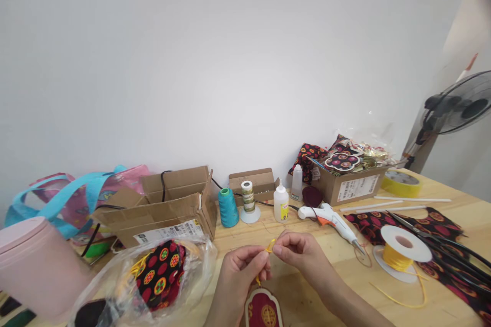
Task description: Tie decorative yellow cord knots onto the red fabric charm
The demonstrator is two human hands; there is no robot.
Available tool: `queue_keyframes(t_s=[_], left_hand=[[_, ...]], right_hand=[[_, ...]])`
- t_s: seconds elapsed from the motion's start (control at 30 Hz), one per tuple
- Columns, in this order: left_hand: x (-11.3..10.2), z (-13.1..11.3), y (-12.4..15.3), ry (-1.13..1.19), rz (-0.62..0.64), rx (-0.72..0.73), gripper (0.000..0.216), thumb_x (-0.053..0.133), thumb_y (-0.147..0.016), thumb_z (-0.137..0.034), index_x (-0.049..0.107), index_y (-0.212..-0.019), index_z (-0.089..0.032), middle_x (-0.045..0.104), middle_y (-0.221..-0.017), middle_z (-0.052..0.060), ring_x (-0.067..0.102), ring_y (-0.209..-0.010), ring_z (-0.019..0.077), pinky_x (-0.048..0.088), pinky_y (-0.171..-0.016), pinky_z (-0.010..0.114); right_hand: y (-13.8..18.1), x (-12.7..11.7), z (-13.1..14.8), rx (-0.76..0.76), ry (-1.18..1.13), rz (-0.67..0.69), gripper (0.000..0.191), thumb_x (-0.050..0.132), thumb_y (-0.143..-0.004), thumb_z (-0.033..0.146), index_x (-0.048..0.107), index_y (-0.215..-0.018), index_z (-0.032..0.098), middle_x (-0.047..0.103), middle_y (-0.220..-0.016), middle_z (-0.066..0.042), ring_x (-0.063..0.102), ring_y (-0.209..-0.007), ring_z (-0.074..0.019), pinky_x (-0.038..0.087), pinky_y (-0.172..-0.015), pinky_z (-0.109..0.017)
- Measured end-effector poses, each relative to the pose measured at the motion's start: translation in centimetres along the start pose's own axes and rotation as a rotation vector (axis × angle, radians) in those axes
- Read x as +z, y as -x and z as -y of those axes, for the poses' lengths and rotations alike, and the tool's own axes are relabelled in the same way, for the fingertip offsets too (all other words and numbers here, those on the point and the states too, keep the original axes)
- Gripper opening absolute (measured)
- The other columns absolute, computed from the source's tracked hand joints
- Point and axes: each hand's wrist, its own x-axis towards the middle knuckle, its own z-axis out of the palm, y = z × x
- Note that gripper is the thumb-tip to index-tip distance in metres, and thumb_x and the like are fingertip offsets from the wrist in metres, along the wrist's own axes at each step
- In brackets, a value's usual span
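Observation:
My left hand (249, 265) pinches a yellow cord (270, 245) between thumb and fingertips. Close beside it, my right hand (299, 250) is closed on the same cord, the fingertips nearly meeting. From the cord hangs a dark red pendant (264, 309) with a pale scalloped border and a gold emblem, partly cut off by the lower edge of the view. To the right stands a white spool of yellow cord (405, 243), a loose tail curling on the wooden table (337, 294).
A white glue gun (333, 219), glue bottle (281, 203) and teal thread cone (228, 208) stand behind my hands. Left are a plastic bag (199, 260) of patterned fabric, a cardboard box (172, 214) and a pink bin (40, 268). Black scissors (452, 253) lie on fabric at right.

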Motion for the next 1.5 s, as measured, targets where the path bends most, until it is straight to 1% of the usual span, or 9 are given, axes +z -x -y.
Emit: queue_keyframes(t_s=[0.2,0.47,0.6,0.73,0.93,1.03,1.17,1.3,1.5], left_hand=[[0.3,-0.5,0.2,-0.302,0.045,0.113,0.015,0.056,-0.066,-0.024,0.061,-0.057,-0.012,0.051,-0.049,-0.001,0.042,-0.044,0.0067,0.034,-0.044,0.017],[0.0,-0.5,0.9,-0.875,0.205,0.353,0.02,0.046,-0.07,-0.015,0.062,-0.058,-0.015,0.052,-0.053,0.0,0.046,-0.053,0.0107,0.032,-0.05,0.019],[0.1,-0.2,0.8,-0.988,0.176,0.36,0.024,0.043,-0.071,-0.014,0.059,-0.052,-0.016,0.049,-0.05,-0.001,0.044,-0.05,0.01,0.029,-0.048,0.019],[-0.1,0.3,0.3,-0.895,0.08,0.31,0.024,0.044,-0.07,-0.019,0.06,-0.053,-0.015,0.048,-0.05,-0.001,0.041,-0.051,0.0103,0.029,-0.046,0.02],[-0.3,0.8,-0.3,-0.465,-0.038,0.079,0.019,0.054,-0.065,-0.028,0.063,-0.062,-0.012,0.052,-0.047,-0.001,0.04,-0.042,0.0084,0.029,-0.041,0.019],[-0.2,0.7,-0.4,-0.297,-0.094,0.023,0.019,0.059,-0.062,-0.029,0.062,-0.062,-0.011,0.054,-0.045,-0.001,0.04,-0.039,0.0071,0.028,-0.04,0.017],[0.0,0.4,-0.3,-0.132,-0.113,0.014,0.017,0.061,-0.061,-0.029,0.062,-0.062,-0.011,0.051,-0.041,-0.003,0.045,-0.044,0.0077,0.032,-0.045,0.017],[0.2,0.2,0.0,-0.065,-0.115,0.009,0.017,0.062,-0.06,-0.029,0.062,-0.06,-0.012,0.047,-0.038,-0.005,0.046,-0.044,0.0082,0.032,-0.046,0.017],[0.2,-0.1,0.2,-0.043,-0.123,0.012,0.017,0.064,-0.059,-0.029,0.062,-0.061,-0.012,0.047,-0.037,-0.005,0.046,-0.044,0.0087,0.031,-0.044,0.017]], right_hand=[[-0.3,-0.1,0.3,0.102,-0.102,0.042,0.025,0.068,-0.052,0.036,0.057,-0.053,0.013,0.051,-0.05,0.004,0.042,-0.049,-0.0075,0.031,-0.05,-0.02],[-0.5,-1.1,-0.4,0.21,0.081,0.176,0.024,0.068,-0.051,0.034,0.058,-0.052,0.012,0.049,-0.046,0.003,0.037,-0.042,-0.0054,0.025,-0.042,-0.018],[-0.3,-1.2,-0.4,0.17,0.193,0.199,0.022,0.066,-0.054,0.032,0.059,-0.052,0.011,0.047,-0.049,0.003,0.036,-0.043,-0.0053,0.025,-0.041,-0.018],[-0.1,-1.1,0.1,-0.016,0.343,0.189,0.017,0.064,-0.06,0.03,0.063,-0.055,0.014,0.047,-0.054,0.002,0.036,-0.047,-0.0065,0.027,-0.043,-0.019],[0.3,-0.7,0.8,-0.434,0.643,0.147,0.013,0.055,-0.071,0.027,0.065,-0.066,0.019,0.052,-0.06,-0.001,0.048,-0.06,-0.0124,0.034,-0.053,-0.023],[0.3,-0.7,0.6,-0.57,0.759,0.108,0.017,0.05,-0.075,0.026,0.064,-0.067,0.019,0.052,-0.06,-0.002,0.047,-0.06,-0.013,0.034,-0.054,-0.024],[0.2,-0.6,0.3,-0.607,0.782,0.061,0.017,0.049,-0.075,0.024,0.063,-0.069,0.017,0.052,-0.06,-0.003,0.047,-0.06,-0.0129,0.033,-0.054,-0.024],[0.3,-0.4,0.1,-0.584,0.721,0.042,0.016,0.05,-0.075,0.024,0.064,-0.07,0.018,0.052,-0.06,-0.003,0.047,-0.06,-0.0129,0.034,-0.055,-0.024],[0.4,-0.1,0.2,-0.449,0.542,0.012,0.012,0.054,-0.072,0.023,0.064,-0.066,0.018,0.052,-0.059,-0.001,0.048,-0.057,-0.0118,0.036,-0.052,-0.023]])
